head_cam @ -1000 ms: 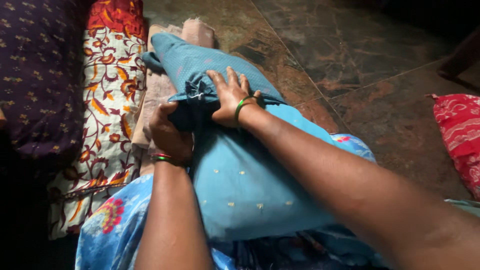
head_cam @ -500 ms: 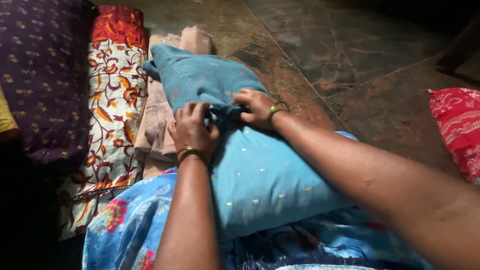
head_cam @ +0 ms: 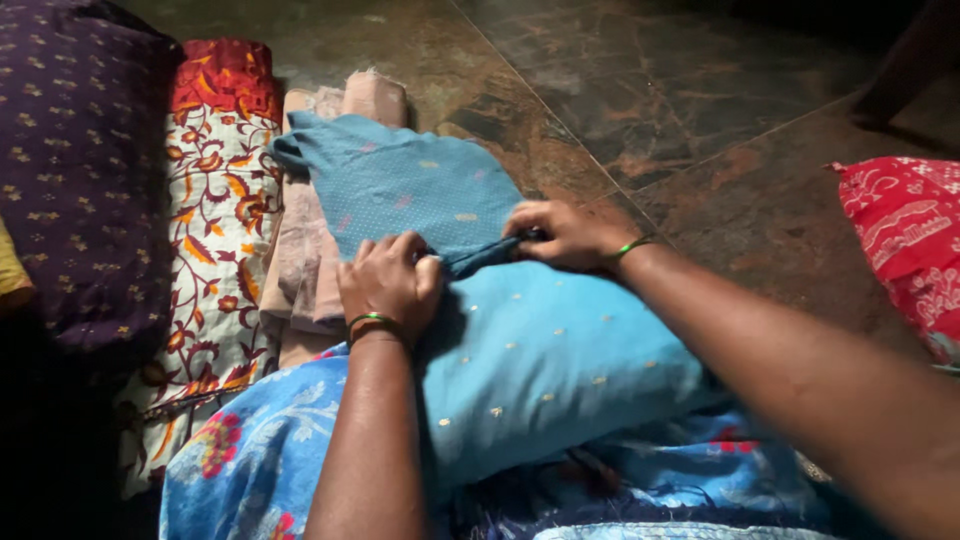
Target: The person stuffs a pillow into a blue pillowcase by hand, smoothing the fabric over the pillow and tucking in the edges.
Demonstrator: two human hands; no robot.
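The blue gold-dotted folded cloth (head_cam: 500,330) lies on the dark brown stone-tile floor (head_cam: 650,90), partly over her lap. Two hands pinch its fold: left hand (head_cam: 388,282), right hand (head_cam: 565,235). Beside it lies one red floral fabric (head_cam: 215,230).

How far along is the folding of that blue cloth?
Several folded cloths already lie side by side on the floor. Both the left hand and right hand pinch a crease across the blue cloth, its far part already turned over. The wide near part is still unfolded.
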